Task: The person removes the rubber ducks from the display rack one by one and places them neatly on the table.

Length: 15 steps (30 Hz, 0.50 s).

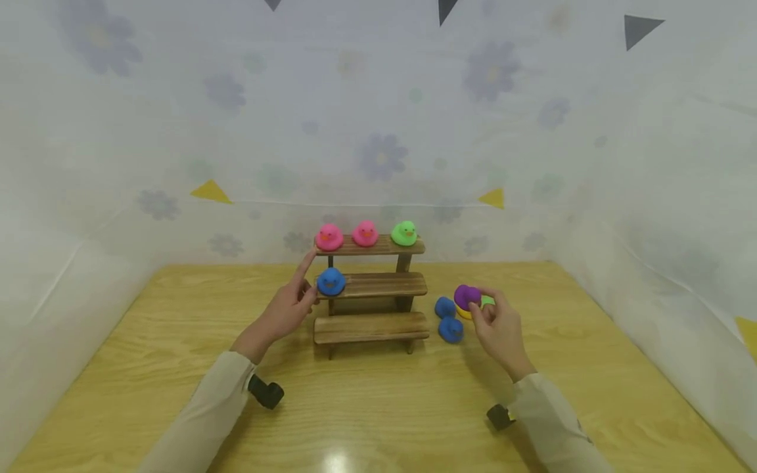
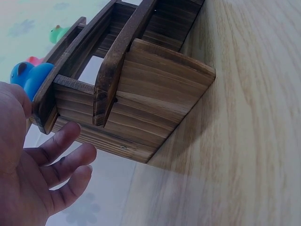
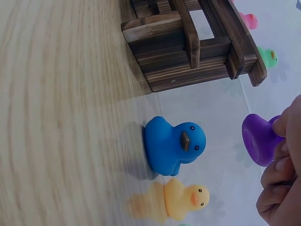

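Observation:
A three-step wooden stand (image 1: 371, 325) bears rubber ducks: two pink ones (image 1: 329, 237) and a green one (image 1: 405, 234) on the top step, a blue one (image 1: 331, 282) at the left end of the middle step. My left hand (image 1: 286, 309) is at the stand's left side, index finger stretched toward the top step's end, thumb close to the blue duck. In the left wrist view its other fingers are loosely bent, holding nothing. Right of the stand, my right hand (image 1: 499, 332) pinches a purple rubber duck (image 3: 259, 140), raised off the table.
Two more blue ducks (image 1: 451, 330) sit on the wooden table (image 1: 378, 407) right of the stand. Beside them are a yellow duck (image 3: 187, 198) and a light green one (image 1: 487, 301), mostly hidden by the right hand. A flower-patterned white sheet (image 1: 378, 98) encloses the table's back and sides.

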Tool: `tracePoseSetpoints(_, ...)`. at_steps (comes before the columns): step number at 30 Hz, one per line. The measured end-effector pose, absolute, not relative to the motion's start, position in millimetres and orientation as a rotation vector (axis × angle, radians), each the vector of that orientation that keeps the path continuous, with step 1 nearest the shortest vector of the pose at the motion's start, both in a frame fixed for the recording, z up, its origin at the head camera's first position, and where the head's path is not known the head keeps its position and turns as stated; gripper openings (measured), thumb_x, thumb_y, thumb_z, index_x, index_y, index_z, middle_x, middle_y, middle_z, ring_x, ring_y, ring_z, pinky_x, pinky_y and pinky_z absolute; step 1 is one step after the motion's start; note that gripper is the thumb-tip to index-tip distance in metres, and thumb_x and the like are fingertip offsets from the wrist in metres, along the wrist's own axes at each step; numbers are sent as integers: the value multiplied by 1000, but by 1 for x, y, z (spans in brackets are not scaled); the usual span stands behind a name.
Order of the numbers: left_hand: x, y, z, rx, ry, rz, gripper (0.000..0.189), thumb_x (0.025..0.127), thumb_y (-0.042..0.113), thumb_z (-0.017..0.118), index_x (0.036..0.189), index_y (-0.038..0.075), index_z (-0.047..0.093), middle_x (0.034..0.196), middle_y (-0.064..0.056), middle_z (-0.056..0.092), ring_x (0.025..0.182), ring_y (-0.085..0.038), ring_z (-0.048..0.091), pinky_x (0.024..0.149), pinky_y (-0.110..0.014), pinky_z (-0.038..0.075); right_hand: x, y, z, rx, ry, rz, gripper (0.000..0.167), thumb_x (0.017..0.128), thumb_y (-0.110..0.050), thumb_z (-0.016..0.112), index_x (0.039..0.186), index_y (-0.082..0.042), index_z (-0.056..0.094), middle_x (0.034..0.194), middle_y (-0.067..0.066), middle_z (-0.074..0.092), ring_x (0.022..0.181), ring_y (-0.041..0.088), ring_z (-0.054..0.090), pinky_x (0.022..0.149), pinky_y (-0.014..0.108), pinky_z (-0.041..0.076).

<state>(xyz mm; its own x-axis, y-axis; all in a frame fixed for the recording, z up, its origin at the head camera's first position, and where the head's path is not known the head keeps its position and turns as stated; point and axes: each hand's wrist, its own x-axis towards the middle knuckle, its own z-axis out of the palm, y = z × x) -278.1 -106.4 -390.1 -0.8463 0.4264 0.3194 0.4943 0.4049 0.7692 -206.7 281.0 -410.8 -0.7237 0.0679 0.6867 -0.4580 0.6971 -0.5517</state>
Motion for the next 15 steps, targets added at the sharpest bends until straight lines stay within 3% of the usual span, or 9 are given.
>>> tracePoseSetpoints(15, -278, -107, -391, -841, -2569, -1449, 69, 101, 13, 40, 156, 34, 4, 84, -15, 58, 74, -34, 58, 62, -34, 48, -203, 295, -411, 266, -2315, 975, 28, 88, 3, 63, 114, 7, 56, 50, -6, 37, 41, -2, 29, 35, 19, 26)
